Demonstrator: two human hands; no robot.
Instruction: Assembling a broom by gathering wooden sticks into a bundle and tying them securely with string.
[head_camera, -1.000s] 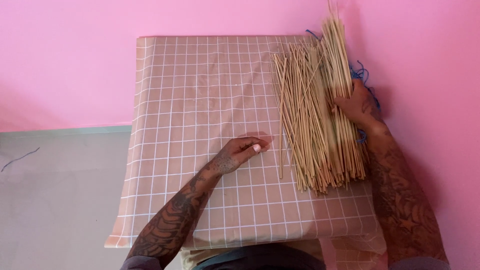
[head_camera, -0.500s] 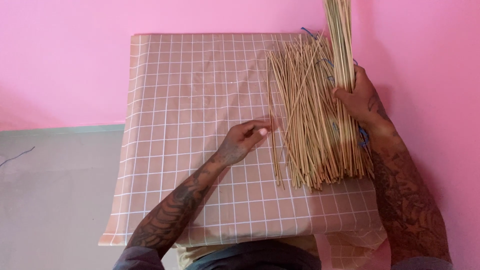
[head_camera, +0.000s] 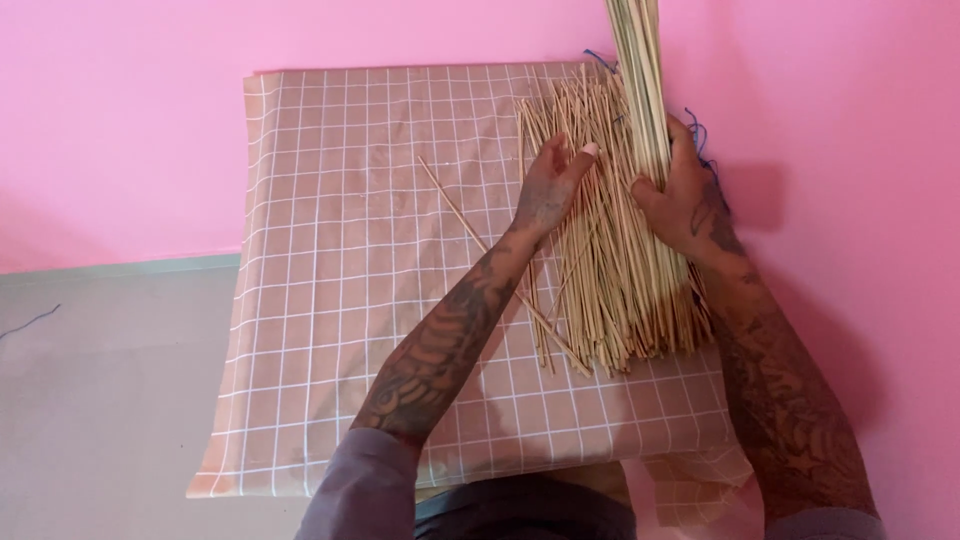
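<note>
Right hand: fingers closed around a bundle of thin straw-coloured sticks, gripped partway down its length; the bundle stands nearly upright and its top runs out of view at the upper edge. The hand's heel rests among the loose sticks beneath it.

Left hand: fingers extended and held together, palm down, laid flat on the pile of loose sticks; it clasps nothing. The forearm crosses the table diagonally from the lower centre.

Pile of loose sticks: spread in a rough fan over the right side of the table, tips pointing toward the wall, cut ends lying toward the person. It sits between and under both hands.

Single stick: lying apart from the pile on its left, slanted across the cloth, its lower end passing under the left forearm.

Blue thread: thin strands showing at the far edge of the pile and beside the right hand.

Table cover: tan-pink cloth with a white grid pattern, draped over a square table.

Pink wall: behind and to the right of the table.

Grey floor: to the left.
</note>
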